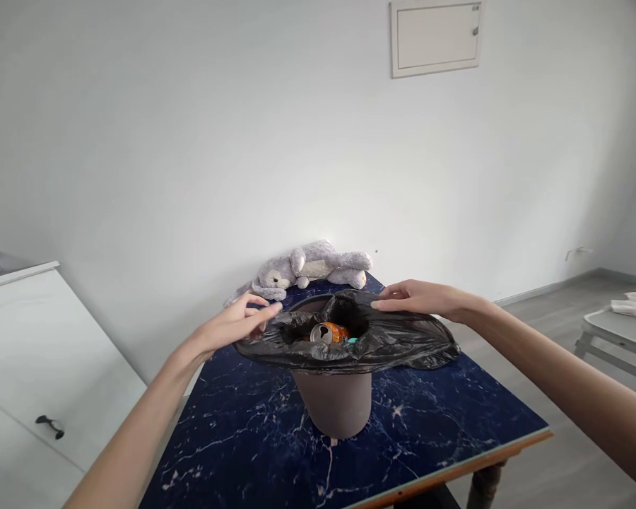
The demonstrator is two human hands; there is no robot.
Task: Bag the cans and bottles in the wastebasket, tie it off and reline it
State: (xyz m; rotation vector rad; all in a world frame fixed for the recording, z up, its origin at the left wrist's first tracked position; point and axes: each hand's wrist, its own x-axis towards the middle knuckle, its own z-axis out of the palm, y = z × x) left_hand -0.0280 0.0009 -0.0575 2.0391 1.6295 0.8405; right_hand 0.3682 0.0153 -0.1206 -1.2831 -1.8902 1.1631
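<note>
A black trash bag (397, 339) is spread wide over the mouth of a grey-brown trash bin (336, 403), which stands upright on a table. My left hand (238, 322) grips the bag's left side, thumb on top and some fingers partly behind the plastic. On the far right side of the opening, my right hand (416, 297) pinches the bag, its thumb pointing inward. Inside the bag's opening lies an orange drink can (331, 332), tilted with its top toward me. Beside the can shows a small turquoise thing (352, 340), too little of it visible to name.
Behind the bin a grey plush rabbit (318, 265) lies on its side against the wall. The dark blue marble-patterned table (233, 424) has a wooden front edge. A white cabinet (58, 353) stands at left, and a grey chair or bench (622, 325) at right.
</note>
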